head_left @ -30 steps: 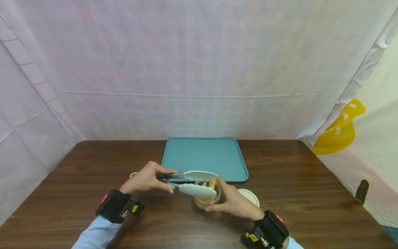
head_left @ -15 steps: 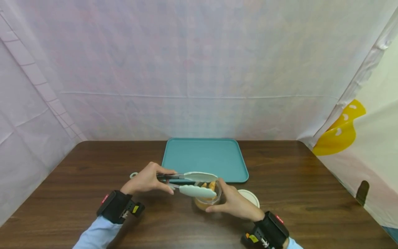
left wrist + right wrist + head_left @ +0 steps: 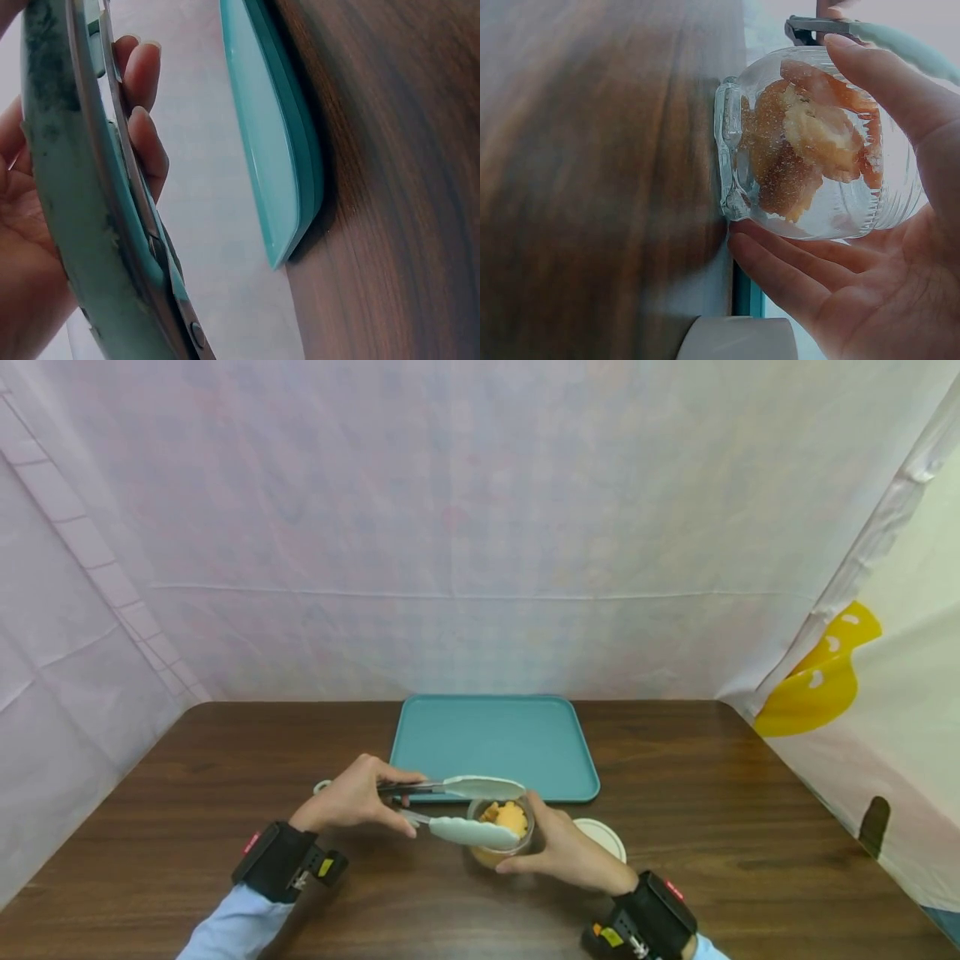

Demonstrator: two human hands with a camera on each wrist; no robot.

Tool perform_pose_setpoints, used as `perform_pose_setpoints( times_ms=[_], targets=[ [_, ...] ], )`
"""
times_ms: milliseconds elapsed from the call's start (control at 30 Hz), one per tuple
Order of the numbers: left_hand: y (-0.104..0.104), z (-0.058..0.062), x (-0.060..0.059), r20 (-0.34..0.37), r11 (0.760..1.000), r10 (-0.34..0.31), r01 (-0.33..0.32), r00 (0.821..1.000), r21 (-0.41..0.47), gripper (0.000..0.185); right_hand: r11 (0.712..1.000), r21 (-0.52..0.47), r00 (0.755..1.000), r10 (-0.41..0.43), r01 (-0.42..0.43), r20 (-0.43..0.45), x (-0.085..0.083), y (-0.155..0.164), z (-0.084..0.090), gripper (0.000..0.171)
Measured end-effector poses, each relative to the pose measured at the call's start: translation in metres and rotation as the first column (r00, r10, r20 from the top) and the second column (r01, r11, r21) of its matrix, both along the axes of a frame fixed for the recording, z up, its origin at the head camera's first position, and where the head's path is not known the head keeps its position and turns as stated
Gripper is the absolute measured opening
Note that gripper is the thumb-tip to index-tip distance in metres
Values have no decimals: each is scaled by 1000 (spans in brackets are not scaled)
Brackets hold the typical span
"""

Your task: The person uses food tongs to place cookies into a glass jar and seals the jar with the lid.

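While tongs [image 3: 457, 810] hover, tray [image 3: 495, 739] behind, lid [image 3: 600, 835] beside

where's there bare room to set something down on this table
The teal tray shows nothing on it. Bare wood lies left of the left hand and right of the lid, toward the table edge. It is crowded before the tray, where tongs, jar and right hand meet.
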State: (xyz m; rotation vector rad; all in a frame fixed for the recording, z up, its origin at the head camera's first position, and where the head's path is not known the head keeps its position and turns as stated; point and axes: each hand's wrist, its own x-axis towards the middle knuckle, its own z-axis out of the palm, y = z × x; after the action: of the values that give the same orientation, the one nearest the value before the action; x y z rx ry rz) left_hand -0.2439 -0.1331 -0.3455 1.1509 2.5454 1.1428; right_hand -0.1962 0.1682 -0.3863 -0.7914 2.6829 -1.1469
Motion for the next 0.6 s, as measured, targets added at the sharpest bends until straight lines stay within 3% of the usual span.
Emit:
perform_pose_setpoints(
  times_ms=[367, 600],
  targets=[
    [-2, -1, 2, -7, 1000, 2, -2, 1000, 3, 68, 1000, -18, 1000, 6, -5, 20, 1, 0, 0, 89],
    [-11, 1, 4, 7, 998, 59, -59, 998, 36, 70, 999, -30, 999, 16, -15, 30, 0, -1, 0, 84]
  ],
)
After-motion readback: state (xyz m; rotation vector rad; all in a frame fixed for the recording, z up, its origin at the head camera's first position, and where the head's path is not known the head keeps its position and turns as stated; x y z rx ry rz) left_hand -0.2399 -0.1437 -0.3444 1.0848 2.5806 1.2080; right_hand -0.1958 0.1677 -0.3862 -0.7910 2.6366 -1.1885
